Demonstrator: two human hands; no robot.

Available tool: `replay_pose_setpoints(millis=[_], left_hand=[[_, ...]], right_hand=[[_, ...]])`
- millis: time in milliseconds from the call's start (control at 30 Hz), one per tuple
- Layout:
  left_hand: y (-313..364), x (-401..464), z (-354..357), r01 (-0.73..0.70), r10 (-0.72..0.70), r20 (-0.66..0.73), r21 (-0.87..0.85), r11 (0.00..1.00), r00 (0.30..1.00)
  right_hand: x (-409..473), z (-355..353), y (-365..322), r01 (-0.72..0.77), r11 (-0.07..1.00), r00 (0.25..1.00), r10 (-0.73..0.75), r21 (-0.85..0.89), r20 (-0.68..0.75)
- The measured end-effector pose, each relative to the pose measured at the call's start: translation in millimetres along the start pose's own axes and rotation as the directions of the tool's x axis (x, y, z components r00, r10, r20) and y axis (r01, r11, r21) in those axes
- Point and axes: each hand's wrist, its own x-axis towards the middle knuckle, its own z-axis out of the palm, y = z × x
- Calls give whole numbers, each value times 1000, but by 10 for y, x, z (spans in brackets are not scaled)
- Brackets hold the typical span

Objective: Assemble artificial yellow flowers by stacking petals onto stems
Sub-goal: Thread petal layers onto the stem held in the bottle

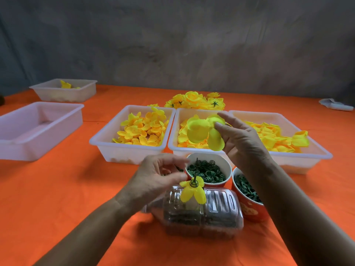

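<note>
Pinching a floppy petal layer (203,131) in the right hand (238,139) over the middle tray (173,146). It looks featherlight and crushable, so hold near its centre. The left hand (155,179) grips the half-built flower (193,191) by its stem, near the cups.

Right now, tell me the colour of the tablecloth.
Orange tablecloth, clearest in the head view.
</note>
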Motion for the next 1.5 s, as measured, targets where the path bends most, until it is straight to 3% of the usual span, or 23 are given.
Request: replay_pose_setpoints(millis=[133, 467, 867, 1100, 1233, 1500], left_hand=[[294, 149, -86, -1, -20, -192, -109, 994, 981], [702, 216, 121, 120, -168, -88, -400, 909, 982], [677, 163, 149, 172, -226, -103, -376, 911, 969], [875, 255, 103, 33, -91, -166, -327, 945, 982], [901, 234, 45, 23, -62, -116, -311, 950, 991], [726, 121, 54, 223, -241, -7, -350, 910, 971]], right_hand=[[-208, 137, -134, -44, 998, 995, 41, 33, 89], [-488, 248, -267, -27, 991, 983, 50, -135, 174], [-586, 259, -302, -88, 937, 977, 148, -339, 155], [-503, 435, -452, 12, 923, 990, 43, -383, 135], [-522, 466, -502, 14, 916, 987, 53, -401, 155], [-604, 385, -402, -94, 826, 972, 197, -555, 130]])
